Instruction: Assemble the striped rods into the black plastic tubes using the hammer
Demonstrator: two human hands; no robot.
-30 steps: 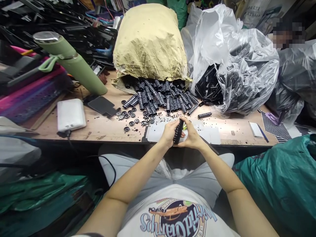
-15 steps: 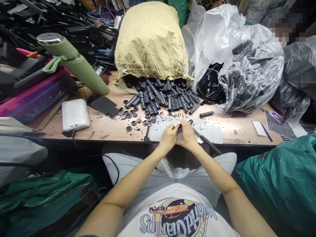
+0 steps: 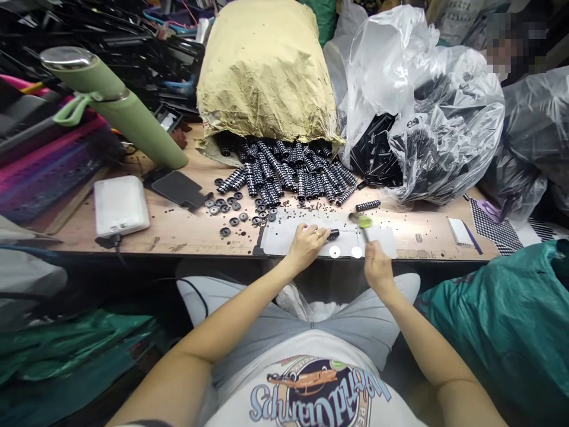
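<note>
My left hand (image 3: 306, 244) is closed around a short black cylindrical part (image 3: 333, 235), whose end sticks out to the right above the white work sheet (image 3: 284, 234). To its right, my right hand (image 3: 377, 265) grips the handle of a small hammer (image 3: 363, 222) with a dark and bright green head, raised over the sheet and somewhat blurred. A gap separates the hammer head from the black part. One white disc (image 3: 335, 252) lies near the front edge between my hands, and a second white disc (image 3: 357, 252) is beside the hammer handle.
Patterned black rollers (image 3: 306, 184) spill from a yellow sack (image 3: 267, 71). Black rings (image 3: 224, 207) and tiny bits lie scattered nearby. A green flask (image 3: 128, 112) leans at left behind a white power bank (image 3: 121, 204). A clear plastic bag (image 3: 448, 124) of black parts stands at right.
My hands have come apart. The right hand has moved right and lifted the hammer by its handle; the left still holds the black part. The white discs now show.
</note>
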